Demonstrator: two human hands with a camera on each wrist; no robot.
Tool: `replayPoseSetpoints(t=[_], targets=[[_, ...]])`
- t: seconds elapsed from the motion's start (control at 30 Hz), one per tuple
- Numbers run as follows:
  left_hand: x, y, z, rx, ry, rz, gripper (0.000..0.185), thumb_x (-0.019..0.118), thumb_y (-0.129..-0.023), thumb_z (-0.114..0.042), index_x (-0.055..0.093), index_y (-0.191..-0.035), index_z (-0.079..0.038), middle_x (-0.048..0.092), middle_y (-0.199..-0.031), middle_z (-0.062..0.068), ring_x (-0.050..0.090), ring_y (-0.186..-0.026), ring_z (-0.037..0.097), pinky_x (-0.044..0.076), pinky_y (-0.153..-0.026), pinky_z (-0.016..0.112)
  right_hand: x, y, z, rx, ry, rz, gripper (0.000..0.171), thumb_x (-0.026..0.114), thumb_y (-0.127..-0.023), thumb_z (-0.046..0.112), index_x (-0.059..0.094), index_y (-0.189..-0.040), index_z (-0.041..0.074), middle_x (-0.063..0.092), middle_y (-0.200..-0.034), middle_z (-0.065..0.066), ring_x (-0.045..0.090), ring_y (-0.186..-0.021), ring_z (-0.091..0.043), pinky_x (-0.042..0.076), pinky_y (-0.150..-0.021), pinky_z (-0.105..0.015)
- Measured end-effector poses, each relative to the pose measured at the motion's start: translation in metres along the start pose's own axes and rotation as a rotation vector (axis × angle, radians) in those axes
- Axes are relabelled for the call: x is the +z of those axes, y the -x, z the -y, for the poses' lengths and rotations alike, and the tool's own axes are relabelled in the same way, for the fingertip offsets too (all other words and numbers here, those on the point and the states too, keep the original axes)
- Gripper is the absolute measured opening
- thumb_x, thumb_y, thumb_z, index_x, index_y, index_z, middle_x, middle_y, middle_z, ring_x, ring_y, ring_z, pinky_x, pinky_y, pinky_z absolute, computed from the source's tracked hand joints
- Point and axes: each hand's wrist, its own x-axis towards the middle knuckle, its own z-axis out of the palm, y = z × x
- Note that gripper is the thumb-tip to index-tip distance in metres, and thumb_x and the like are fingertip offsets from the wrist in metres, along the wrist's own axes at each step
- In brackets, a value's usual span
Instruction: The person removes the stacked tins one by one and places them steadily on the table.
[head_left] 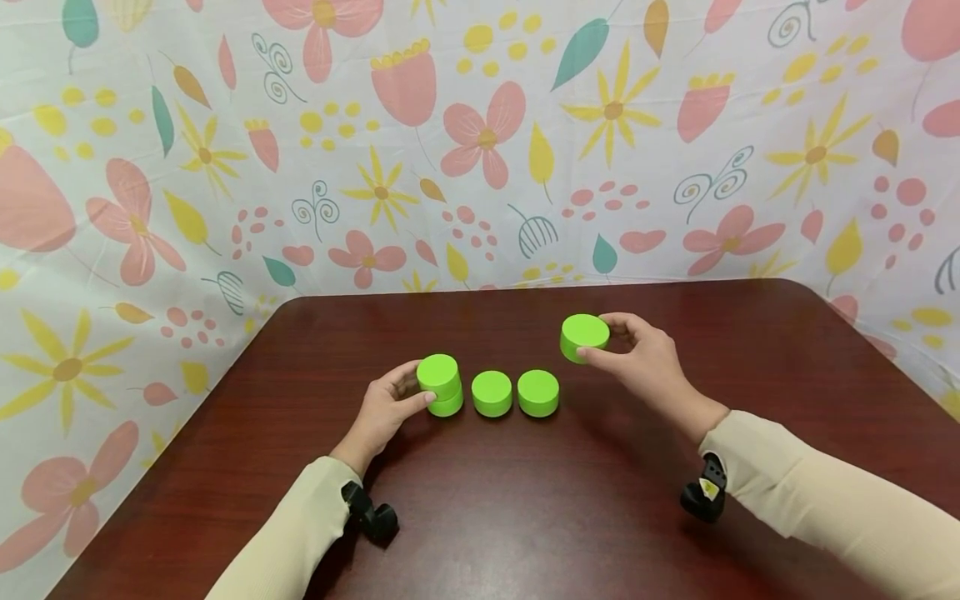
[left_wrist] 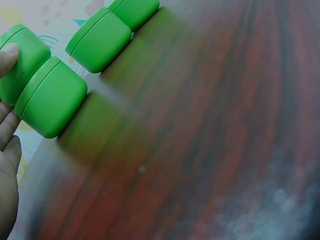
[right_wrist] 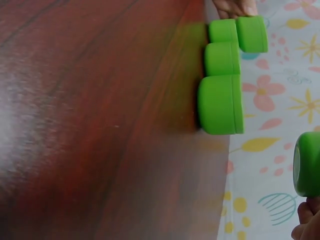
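Observation:
In the head view my left hand [head_left: 381,414] grips a green round lidded jar [head_left: 438,375] between thumb and fingers. This jar sits on top of another green jar [head_left: 446,406]; in the left wrist view the upper jar [left_wrist: 31,60] is a little offset from the lower jar [left_wrist: 52,100]. To the right, a middle jar [head_left: 492,394] and a right-hand jar [head_left: 538,393] stand upright on the table, side by side. My right hand [head_left: 643,360] holds another green jar [head_left: 583,337] above the table, beyond the row's right end; its underside shows in the right wrist view.
The dark red-brown wooden table [head_left: 465,517] has a glossy top and rounded far corners. Behind it and at the sides hangs a white cloth [head_left: 480,242] printed with flowers and leaves. A black wrist camera [head_left: 371,515] is strapped to my left wrist, another [head_left: 705,492] to my right.

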Motion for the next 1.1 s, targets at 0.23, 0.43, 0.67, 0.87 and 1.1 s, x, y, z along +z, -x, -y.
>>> replayPoseSetpoints(t=[0.23, 0.43, 0.67, 0.87, 1.1], targets=[[0.0, -0.001, -0.001, -0.012, 0.005, -0.001, 0.053, 0.07, -0.082, -0.005, 0.05, -0.13, -0.003, 0.057, -0.124, 0.02, 0.053, -0.116, 0.027, 0.046, -0.086, 0.02, 0.003, 0.007, -0.013, 0.036, 0.019, 0.007, 0.055, 0.074, -0.077, 0.037, 0.055, -0.119, 0.007, 0.063, -0.107, -0.009, 0.06, -0.097, -0.026, 0.043, -0.079, -0.034], [0.0, 0.0, 0.0, -0.017, 0.002, -0.001, 0.052, 0.069, -0.082, -0.005, 0.05, -0.13, -0.003, 0.057, -0.124, 0.02, 0.053, -0.115, 0.028, 0.046, -0.085, 0.02, 0.007, 0.015, -0.025, 0.06, 0.047, 0.021, 0.054, 0.075, -0.077, 0.033, 0.055, -0.12, 0.005, 0.063, -0.108, -0.012, 0.061, -0.098, -0.029, 0.045, -0.073, -0.029], [0.0, 0.002, 0.0, -0.005, -0.01, -0.005, 0.052, 0.07, -0.082, -0.006, 0.051, -0.13, -0.005, 0.058, -0.124, 0.018, 0.054, -0.114, 0.025, 0.046, -0.086, 0.021, 0.012, 0.021, -0.032, 0.104, 0.037, 0.054, 0.057, 0.074, -0.078, 0.033, 0.053, -0.122, 0.004, 0.062, -0.111, -0.014, 0.06, -0.101, -0.028, 0.045, -0.072, -0.027], [0.0, 0.001, 0.001, 0.009, -0.005, 0.001, 0.051, 0.07, -0.082, -0.007, 0.052, -0.13, -0.007, 0.059, -0.124, 0.016, 0.055, -0.115, 0.022, 0.047, -0.087, 0.023, 0.016, 0.022, -0.035, 0.113, 0.026, 0.065, 0.055, 0.075, -0.077, 0.032, 0.054, -0.12, 0.004, 0.063, -0.11, -0.015, 0.061, -0.1, -0.029, 0.046, -0.076, -0.03], [0.0, 0.0, 0.002, 0.004, -0.006, -0.005, 0.051, 0.07, -0.082, -0.006, 0.052, -0.129, -0.006, 0.058, -0.123, 0.017, 0.054, -0.115, 0.024, 0.046, -0.088, 0.023, 0.02, 0.024, -0.039, 0.126, 0.025, 0.074, 0.054, 0.077, -0.076, 0.028, 0.056, -0.118, 0.002, 0.063, -0.107, -0.015, 0.062, -0.098, -0.028, 0.047, -0.074, -0.027]])
